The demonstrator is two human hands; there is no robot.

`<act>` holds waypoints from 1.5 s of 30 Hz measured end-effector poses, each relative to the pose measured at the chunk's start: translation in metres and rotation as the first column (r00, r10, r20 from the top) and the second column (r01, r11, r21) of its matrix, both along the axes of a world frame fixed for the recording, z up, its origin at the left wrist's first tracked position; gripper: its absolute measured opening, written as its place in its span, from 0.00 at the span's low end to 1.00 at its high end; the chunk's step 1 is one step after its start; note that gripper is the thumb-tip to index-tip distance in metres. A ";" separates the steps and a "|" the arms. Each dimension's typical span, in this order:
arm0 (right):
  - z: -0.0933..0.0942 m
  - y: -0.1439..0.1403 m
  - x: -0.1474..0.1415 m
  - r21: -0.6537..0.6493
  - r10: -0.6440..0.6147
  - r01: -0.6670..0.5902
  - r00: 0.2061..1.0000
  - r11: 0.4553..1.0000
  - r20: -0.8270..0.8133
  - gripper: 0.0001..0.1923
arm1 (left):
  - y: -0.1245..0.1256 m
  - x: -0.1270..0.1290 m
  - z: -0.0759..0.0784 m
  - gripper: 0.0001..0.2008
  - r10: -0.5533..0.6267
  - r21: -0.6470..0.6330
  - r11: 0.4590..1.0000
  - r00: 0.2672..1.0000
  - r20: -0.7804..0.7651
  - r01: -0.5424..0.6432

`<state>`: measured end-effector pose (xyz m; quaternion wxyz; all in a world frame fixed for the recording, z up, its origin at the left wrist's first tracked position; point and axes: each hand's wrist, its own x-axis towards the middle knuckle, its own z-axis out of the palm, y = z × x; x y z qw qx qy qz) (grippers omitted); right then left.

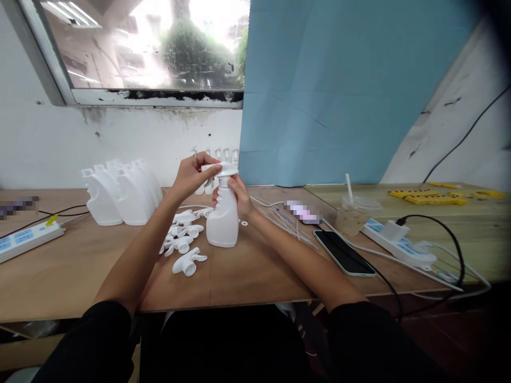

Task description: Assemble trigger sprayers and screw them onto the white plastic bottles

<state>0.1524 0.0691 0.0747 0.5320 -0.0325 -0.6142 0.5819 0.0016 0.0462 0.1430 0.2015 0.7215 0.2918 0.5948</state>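
A white plastic spray bottle (222,226) stands upright on the brown table (255,271) in front of me. Its white trigger spray head (227,169) sits on the neck, and my left hand (195,173) is closed on that head with thumb and fingers. My right hand (239,196) wraps round the bottle's neck from the right; part of its fingers is hidden behind the bottle. Just left of the bottle lie several loose trigger spray heads (189,261). A small white ring (244,223) lies at the bottle's right.
Several white bottles without heads (133,197) stand at the left; more stand behind my hands. Power strips (30,239) lie on both sides. To the right are a phone (343,252), white cables (297,229), a plastic cup with a straw (355,215) and yellow pieces (435,198).
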 end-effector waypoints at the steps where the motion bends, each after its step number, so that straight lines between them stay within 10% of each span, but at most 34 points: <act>1: 0.000 0.000 0.000 0.012 -0.004 0.004 1.000 1.000 0.007 0.20 | 0.000 0.000 0.000 0.13 -0.003 0.006 1.000 1.000 -0.001 0.003; 45: -0.002 0.003 -0.002 0.038 -0.006 0.003 0.998 0.999 0.066 0.21 | 0.006 -0.006 -0.004 0.13 -0.123 -0.053 0.991 0.992 0.012 0.123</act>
